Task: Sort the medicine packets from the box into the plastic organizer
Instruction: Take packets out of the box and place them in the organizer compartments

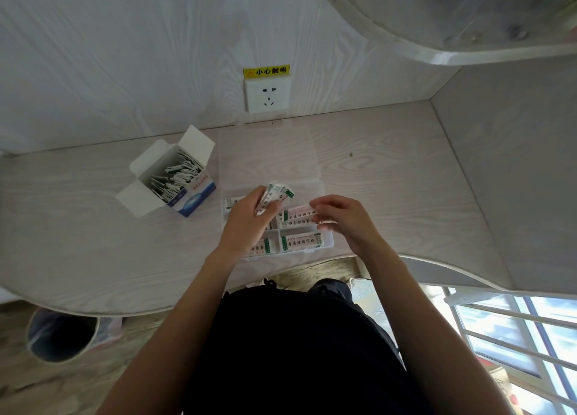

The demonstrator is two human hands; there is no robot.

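- A clear plastic organizer (324,242) is seen at the centre of the frame, on a pale wood-grain desk (93,242); its thin translucent lid (265,152) is laid open flat toward the wall.
- The organizer is divided into rectangular compartments, in which flat white packets with green end bands and dark print are laid lengthwise.
- A small fan of the same glossy packets (276,196) is gripped by the left hand (246,221), thumb and curled fingers closed round them, above the organizer's left half.
- A single long packet (301,213) is pinched at its right end by the fingertips of the right hand (340,217), held level just over the right-hand compartments; whether it touches the packets beneath cannot be told.
- A white cardboard box (193,196) with blue and red printing stands left of centre, just beside the organizer, its four flaps folded outward; many more packets are packed on edge inside it.
- A square white wall socket (267,96) is set in the grained panel at upper centre, with a yellow warning label (267,71) above it.
- A curved shelf with a rounded edge (437,55) is seen at the upper right.
- A round bin (62,336) with a liner is seen under the desk at the lower left, and a barred window (515,336) at the lower right.
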